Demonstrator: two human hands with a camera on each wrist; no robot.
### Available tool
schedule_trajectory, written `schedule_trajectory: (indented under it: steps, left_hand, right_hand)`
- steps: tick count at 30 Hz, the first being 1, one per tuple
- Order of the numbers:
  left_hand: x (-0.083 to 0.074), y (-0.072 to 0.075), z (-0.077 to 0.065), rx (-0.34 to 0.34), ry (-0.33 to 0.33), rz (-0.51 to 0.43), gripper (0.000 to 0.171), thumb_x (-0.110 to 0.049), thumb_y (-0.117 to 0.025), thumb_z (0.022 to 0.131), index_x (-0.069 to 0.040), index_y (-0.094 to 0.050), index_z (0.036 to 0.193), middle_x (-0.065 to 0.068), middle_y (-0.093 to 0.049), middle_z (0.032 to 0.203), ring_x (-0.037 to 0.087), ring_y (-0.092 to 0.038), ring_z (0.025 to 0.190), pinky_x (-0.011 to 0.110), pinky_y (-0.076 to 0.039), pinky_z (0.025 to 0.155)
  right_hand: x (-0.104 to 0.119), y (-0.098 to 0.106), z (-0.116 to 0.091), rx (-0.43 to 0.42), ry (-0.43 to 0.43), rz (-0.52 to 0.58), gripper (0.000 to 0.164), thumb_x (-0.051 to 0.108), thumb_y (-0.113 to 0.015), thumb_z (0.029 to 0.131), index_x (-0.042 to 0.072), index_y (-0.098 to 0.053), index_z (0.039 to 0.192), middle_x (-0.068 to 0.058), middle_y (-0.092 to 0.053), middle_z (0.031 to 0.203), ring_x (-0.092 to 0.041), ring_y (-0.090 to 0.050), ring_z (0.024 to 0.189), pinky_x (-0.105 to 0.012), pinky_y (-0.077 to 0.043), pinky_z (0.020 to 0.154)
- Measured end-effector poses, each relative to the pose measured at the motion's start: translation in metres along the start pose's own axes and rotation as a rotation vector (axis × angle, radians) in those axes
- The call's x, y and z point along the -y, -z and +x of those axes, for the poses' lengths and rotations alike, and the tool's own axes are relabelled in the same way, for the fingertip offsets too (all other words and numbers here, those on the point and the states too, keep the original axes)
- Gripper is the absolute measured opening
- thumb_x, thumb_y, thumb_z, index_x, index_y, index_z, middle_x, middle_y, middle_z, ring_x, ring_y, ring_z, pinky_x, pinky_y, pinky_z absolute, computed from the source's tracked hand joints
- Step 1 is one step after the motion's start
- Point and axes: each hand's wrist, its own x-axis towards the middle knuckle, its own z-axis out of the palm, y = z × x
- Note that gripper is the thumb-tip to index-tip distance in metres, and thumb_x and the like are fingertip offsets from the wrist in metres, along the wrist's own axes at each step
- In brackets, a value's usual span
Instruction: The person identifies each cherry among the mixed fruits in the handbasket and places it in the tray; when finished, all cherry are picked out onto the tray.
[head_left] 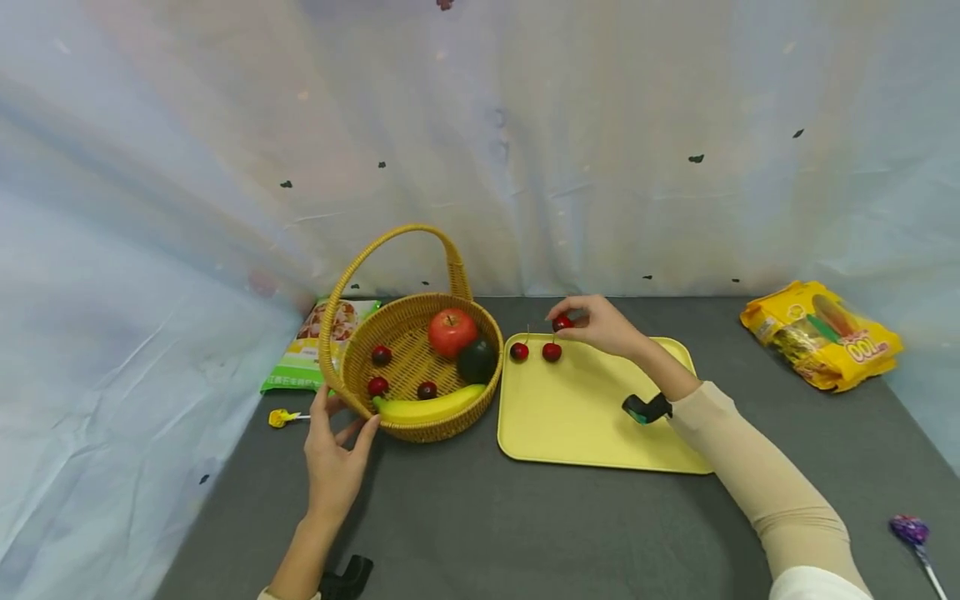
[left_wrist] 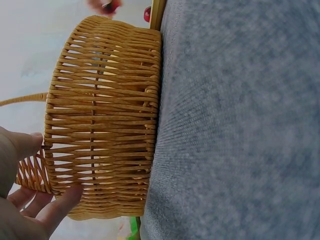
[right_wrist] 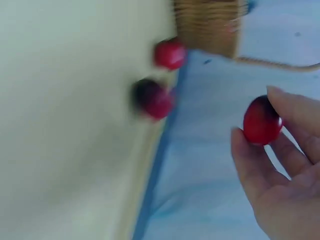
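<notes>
Cherry (head_left: pixel 562 322), dark red and glossy, sits between the thumb and fingers of the right hand (head_left: pixel 603 329) in the head view, pinched above the far edge of the yellow tray (head_left: pixel 592 421). Two more cherries (head_left: pixel 552 352) with upright stems lie near the tray's far left corner, close to each other. Left of the tray stands a wicker basket (head_left: pixel 431 432) with a tall arched handle (head_left: pixel 408 227); the left hand (head_left: pixel 335 454) grips its rim at the near foot of that handle. Inside the basket are a red apple (head_left: pixel 452 332), a dark round fruit (head_left: pixel 477 361) beside it, a banana (head_left: pixel 435 407) along the near wall and three small cherries (head_left: pixel 381 355). Behind the basket's left side leans a green packet (head_left: pixel 296 367), with a yellow lollipop (head_left: pixel 278 417) in front of it; on the far right of the grey table (head_left: pixel 487 533) lie a yellow snack bag (head_left: pixel 825 337) and, nearer, a purple lollipop (head_left: pixel 909 528). From the left wrist, the thumb is at the rim and the other fingers spread against the woven side. From the right wrist, the pinched cherry shows a blackish patch, clear of the two blurred cherries by the tray's edge.
</notes>
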Motion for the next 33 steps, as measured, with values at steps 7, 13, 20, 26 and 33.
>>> schedule_trajectory:
  steps: [7,13,20,26,33]
  left_hand:
    - [0.001,-0.001,0.0,-0.004,-0.001,0.0,0.093,0.011,-0.078,0.08,-0.01,-0.029,0.156,0.021,-0.054,0.122,0.025,-0.053,0.116,0.015,-0.057,0.084]
    - [0.001,-0.001,0.0,-0.002,0.005,0.0,0.093,0.011,-0.078,0.08,-0.009,-0.029,0.156,0.022,-0.053,0.122,0.033,-0.053,0.115,0.013,-0.056,0.083]
    - [0.0,0.0,-0.001,-0.003,0.001,-0.007,0.092,0.011,-0.077,0.081,-0.01,-0.029,0.156,0.023,-0.053,0.123,0.024,-0.052,0.117,0.013,-0.055,0.085]
    - [0.001,0.001,-0.001,0.004,0.003,-0.005,0.092,0.013,-0.075,0.082,-0.011,-0.027,0.157,0.024,-0.052,0.123,0.007,-0.049,0.119,0.015,-0.056,0.085]
    - [-0.002,0.001,0.0,0.003,0.002,-0.006,0.093,0.013,-0.076,0.081,-0.01,-0.028,0.157,0.023,-0.053,0.122,0.011,-0.051,0.118,0.014,-0.056,0.085]
  right_hand:
    - [-0.032,0.007,-0.03,-0.095,-0.046,-0.065,0.025,-0.006,-0.071,0.089,-0.006,-0.068,0.114,-0.022,-0.064,0.115,-0.038,-0.061,0.105,-0.05,-0.058,0.089]
    - [-0.051,0.006,-0.039,-0.051,-0.059,-0.058,0.034,-0.011,-0.071,0.086,-0.01,-0.063,0.12,-0.026,-0.063,0.118,-0.039,-0.059,0.108,-0.054,-0.055,0.094]
    - [-0.055,0.003,-0.04,-0.025,-0.06,-0.075,0.033,-0.012,-0.073,0.084,-0.01,-0.064,0.115,-0.025,-0.063,0.115,-0.039,-0.058,0.106,-0.057,-0.052,0.096]
    - [-0.057,0.003,-0.041,-0.007,-0.092,-0.082,0.034,-0.01,-0.075,0.084,-0.01,-0.065,0.116,-0.024,-0.063,0.116,-0.039,-0.057,0.105,-0.057,-0.052,0.096]
    - [-0.062,0.004,-0.042,0.002,-0.091,-0.082,0.036,-0.01,-0.074,0.084,-0.011,-0.063,0.119,-0.027,-0.063,0.118,-0.04,-0.058,0.107,-0.058,-0.052,0.095]
